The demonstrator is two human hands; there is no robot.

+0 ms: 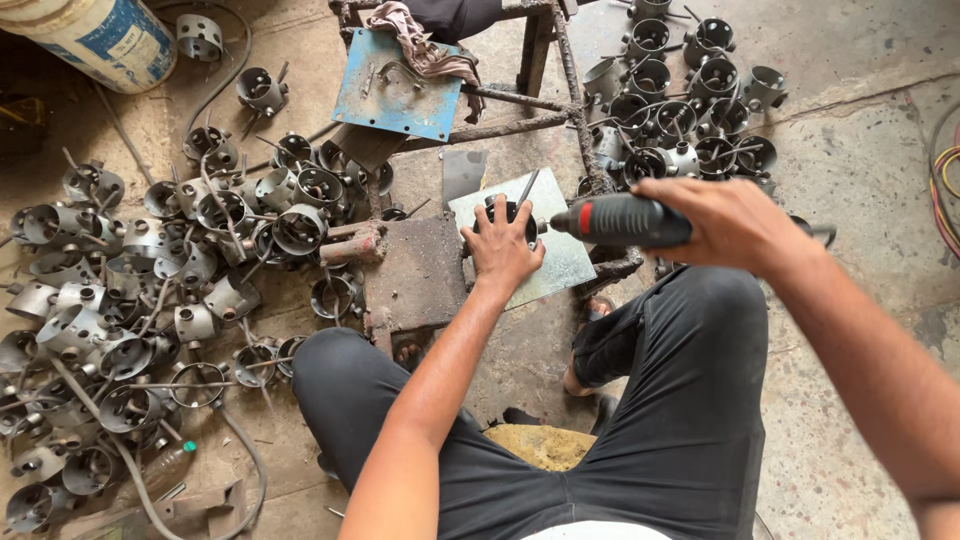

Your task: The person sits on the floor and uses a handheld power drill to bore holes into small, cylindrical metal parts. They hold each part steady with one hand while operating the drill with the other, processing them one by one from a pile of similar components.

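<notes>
Left of the grey steel plate (560, 262), a heap of ring-shaped metal parts (150, 300) covers the floor. The left hand (503, 250) presses one ring part (510, 212) onto that plate, grip clamped over it. Right of the plate, the right hand (725, 225) has its grip closed around a power drill (620, 220), tip touching the part.

Even, diffuse daylight. Shadows soft and short. Faint glare on the metal plate (560, 255). Focus sharp throughout; slight wide-angle stretch at edges.
</notes>
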